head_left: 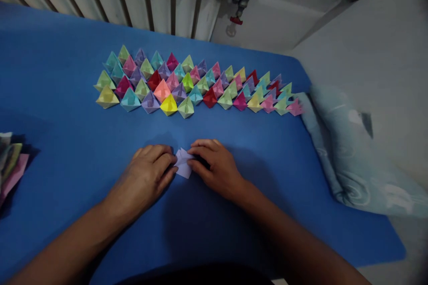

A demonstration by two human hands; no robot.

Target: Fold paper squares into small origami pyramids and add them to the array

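A small pale lavender piece of folded paper (183, 165) lies on the blue surface (214, 222) between my hands. My left hand (152, 167) has its fingers together, and the fingertips pinch the paper's left edge. On the other side, my right hand (216, 164) presses thumb and forefinger on the paper's right edge. Beyond both hands, many small folded paper boats (179, 92) in pink, green, blue, yellow, red and purple stand in close rows.
A stack of coloured paper (13, 167) sits at the far left. A folded light blue blanket (351, 151) lies at the right edge. Behind the surface are a white radiator (160, 6) and a pipe valve with a red handle (236, 20).
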